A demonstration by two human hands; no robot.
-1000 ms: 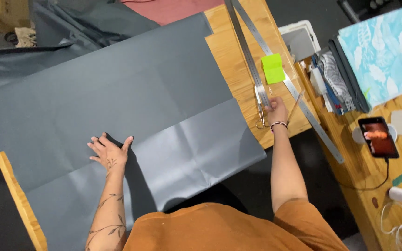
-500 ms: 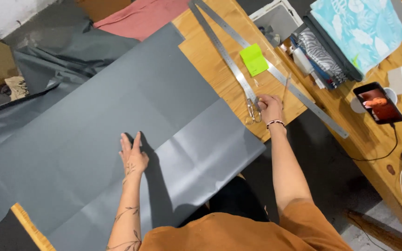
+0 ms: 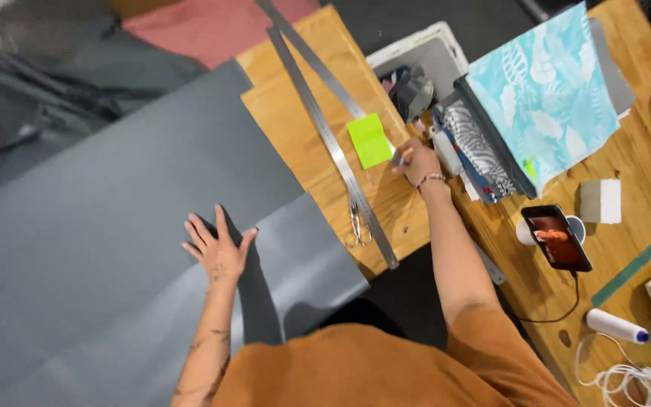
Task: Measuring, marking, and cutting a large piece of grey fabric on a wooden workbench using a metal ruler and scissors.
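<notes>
My left hand (image 3: pixel 216 249) lies flat with its fingers spread on a large grey sheet (image 3: pixel 114 226) that covers the left of the wooden table (image 3: pixel 295 128). My right hand (image 3: pixel 417 162) reaches over the table to a lime-green sticky note (image 3: pixel 368 139), its fingers closed on a thin pencil-like stick (image 3: pixel 401 157). A long steel ruler (image 3: pixel 333 143) runs diagonally beside the note. Small scissors (image 3: pixel 357 226) lie loose against it near the table's front edge. A second steel ruler (image 3: pixel 314 56) lies farther back.
A white bin (image 3: pixel 435 53) of fabric scraps stands behind the note, next to a blue leaf-print sheet (image 3: pixel 544 90). To the right lie a phone on a stand (image 3: pixel 559 237), a white block (image 3: pixel 600 201), a green ruler (image 3: pixel 634 264) and a white cable (image 3: pixel 619 373). Pink cloth (image 3: pixel 205 26) lies at the back.
My right hand has left the scissors on the table and moved back and right to the green note. My left hand stays flat on the grey sheet while the view shifts.
</notes>
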